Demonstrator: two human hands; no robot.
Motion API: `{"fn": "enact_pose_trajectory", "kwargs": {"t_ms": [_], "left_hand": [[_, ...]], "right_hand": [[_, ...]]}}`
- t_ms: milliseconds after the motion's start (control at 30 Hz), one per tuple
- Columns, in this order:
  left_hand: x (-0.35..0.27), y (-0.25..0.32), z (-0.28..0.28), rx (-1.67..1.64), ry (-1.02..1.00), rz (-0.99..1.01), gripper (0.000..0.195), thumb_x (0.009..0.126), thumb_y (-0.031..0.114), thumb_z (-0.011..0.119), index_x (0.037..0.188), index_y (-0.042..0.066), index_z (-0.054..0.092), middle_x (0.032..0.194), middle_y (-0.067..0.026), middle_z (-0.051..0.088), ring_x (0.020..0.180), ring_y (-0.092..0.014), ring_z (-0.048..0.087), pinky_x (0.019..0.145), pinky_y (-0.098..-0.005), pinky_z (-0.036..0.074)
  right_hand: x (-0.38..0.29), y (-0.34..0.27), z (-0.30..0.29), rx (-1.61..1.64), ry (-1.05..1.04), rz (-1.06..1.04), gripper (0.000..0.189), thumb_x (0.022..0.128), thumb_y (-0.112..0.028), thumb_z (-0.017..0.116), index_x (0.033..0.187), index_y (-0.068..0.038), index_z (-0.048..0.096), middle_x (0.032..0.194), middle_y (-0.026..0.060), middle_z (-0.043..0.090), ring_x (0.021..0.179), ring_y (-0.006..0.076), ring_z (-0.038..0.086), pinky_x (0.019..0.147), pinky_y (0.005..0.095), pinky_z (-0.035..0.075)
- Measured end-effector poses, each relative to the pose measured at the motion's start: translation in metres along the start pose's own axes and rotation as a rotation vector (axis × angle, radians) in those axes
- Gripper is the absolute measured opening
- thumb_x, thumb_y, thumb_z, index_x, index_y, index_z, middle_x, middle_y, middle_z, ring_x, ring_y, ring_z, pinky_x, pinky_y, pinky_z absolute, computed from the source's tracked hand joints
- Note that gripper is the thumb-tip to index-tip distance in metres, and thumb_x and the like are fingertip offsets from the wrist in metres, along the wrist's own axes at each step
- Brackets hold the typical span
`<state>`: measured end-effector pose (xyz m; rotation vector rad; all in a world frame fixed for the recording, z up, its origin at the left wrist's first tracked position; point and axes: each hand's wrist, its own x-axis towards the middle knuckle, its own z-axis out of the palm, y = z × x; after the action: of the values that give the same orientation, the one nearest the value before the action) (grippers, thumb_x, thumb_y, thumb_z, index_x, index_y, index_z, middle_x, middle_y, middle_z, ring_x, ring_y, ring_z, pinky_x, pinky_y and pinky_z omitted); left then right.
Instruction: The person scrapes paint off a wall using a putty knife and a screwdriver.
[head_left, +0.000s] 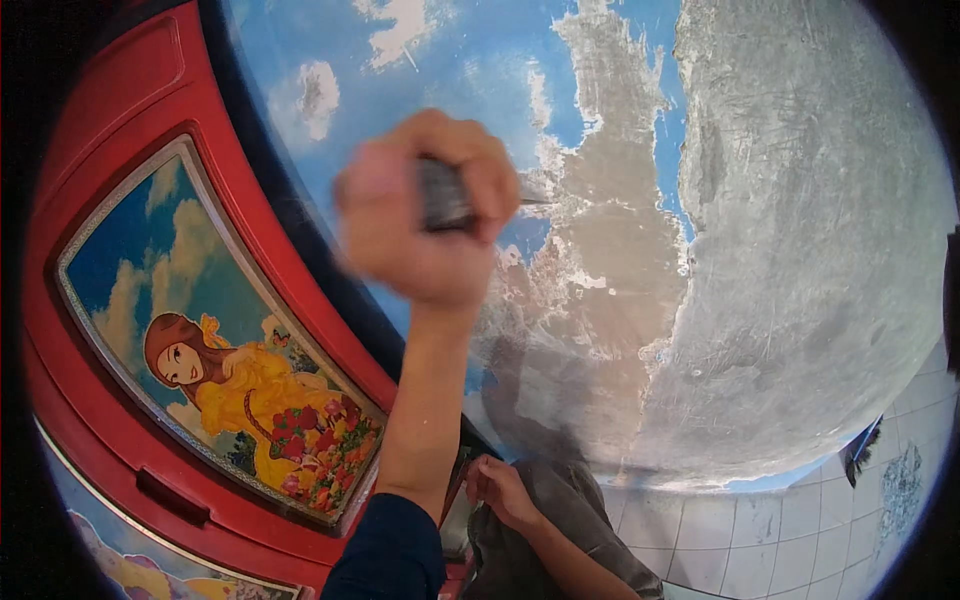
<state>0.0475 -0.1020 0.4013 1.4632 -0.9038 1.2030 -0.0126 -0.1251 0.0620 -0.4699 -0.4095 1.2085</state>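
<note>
My left hand (424, 210), blurred by motion, is raised before the wall in a closed fist. It grips the dark handle (444, 196) of a hand tool. From the fist a thin blade (535, 201) points right, towards the wall; it looks like a scraper, though most of it is hidden by my fingers. Patches of blue paint are flaked off the wall (615, 247), baring grey-beige plaster with ragged white edges. Low down, my right hand (504, 491) has its fingers loosely curled beside my dark trouser leg (559, 495); whether anything is in it cannot be told.
A red plastic cabinet (300, 277) with a picture panel (225, 337) stands close on the left, beside my left forearm. White floor tiles (750, 525) lie at the lower right. Dark bristles (856, 457), perhaps a broom's, show at the wall's foot.
</note>
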Motion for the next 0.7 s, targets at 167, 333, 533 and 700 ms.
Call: {"fn": "enact_pose_trajectory", "kwargs": {"t_ms": [167, 333, 533, 700], "left_hand": [[-0.004, -0.018, -0.001, 0.129, -0.022, 0.016, 0.046, 0.081, 0.036, 0.033, 0.050, 0.002, 0.040, 0.041, -0.0060, 0.038, 0.031, -0.010, 0.032, 0.030, -0.0228, 0.024], [0.003, -0.010, -0.002, -0.213, 0.027, -0.031, 0.042, 0.082, 0.026, 0.035, 0.049, 0.001, 0.043, 0.042, -0.0066, 0.041, 0.031, -0.010, 0.035, 0.030, -0.0213, 0.025], [-0.009, -0.020, -0.004, -0.077, 0.058, -0.046, 0.042, 0.083, 0.029, 0.033, 0.050, 0.004, 0.041, 0.041, -0.0048, 0.038, 0.032, -0.009, 0.032, 0.029, -0.0221, 0.023], [-0.006, -0.002, -0.004, 0.011, 0.005, -0.038, 0.053, 0.078, 0.053, 0.024, 0.052, 0.010, 0.040, 0.039, -0.0012, 0.033, 0.033, -0.010, 0.025, 0.034, -0.0241, 0.018]], "right_hand": [[-0.004, -0.001, 0.001, -0.017, -0.019, -0.005, 0.025, 0.084, -0.030, 0.045, 0.079, -0.005, 0.048, 0.065, 0.0045, 0.050, 0.058, 0.0143, 0.048, 0.053, 0.0268, 0.038], [-0.003, -0.001, 0.002, 0.000, 0.004, 0.014, 0.025, 0.084, -0.030, 0.046, 0.079, -0.006, 0.048, 0.065, 0.0047, 0.050, 0.058, 0.0148, 0.048, 0.053, 0.0270, 0.038], [-0.001, 0.001, 0.000, 0.001, -0.049, -0.002, 0.025, 0.084, -0.030, 0.046, 0.079, -0.006, 0.048, 0.065, 0.0046, 0.049, 0.059, 0.0144, 0.047, 0.054, 0.0277, 0.038], [-0.002, -0.003, 0.001, 0.001, -0.039, -0.009, 0.025, 0.085, -0.029, 0.044, 0.077, -0.006, 0.047, 0.065, 0.0051, 0.049, 0.058, 0.0145, 0.047, 0.055, 0.0274, 0.038]]}}
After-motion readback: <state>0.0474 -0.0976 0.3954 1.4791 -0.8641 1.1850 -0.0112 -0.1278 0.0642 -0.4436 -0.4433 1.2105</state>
